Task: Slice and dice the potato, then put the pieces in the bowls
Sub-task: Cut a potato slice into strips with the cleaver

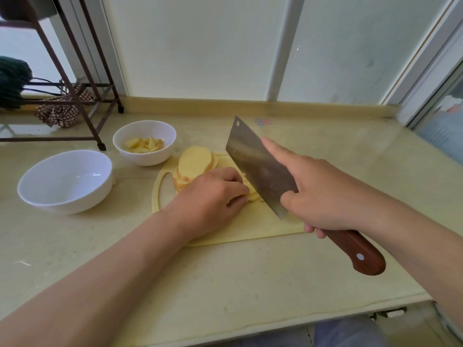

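A pale yellow cutting board (250,229) lies on the counter. A fanned stack of round potato slices (194,162) rests at its far left. My left hand (213,199) sits with curled fingers pressing down on a few slices (253,196) in the board's middle. My right hand (323,196) grips a cleaver (258,166) by its brown wooden handle, forefinger stretched along the blade, which stands tilted just right of my left fingers. A small white bowl (144,142) behind the board holds cut potato pieces. A larger white bowl (65,180) at the left holds nothing.
A dark metal rack (75,78) stands at the back left with patterned cloth (59,112) under it. A window wall rises behind the counter. The counter's front edge (275,319) runs below my arms.
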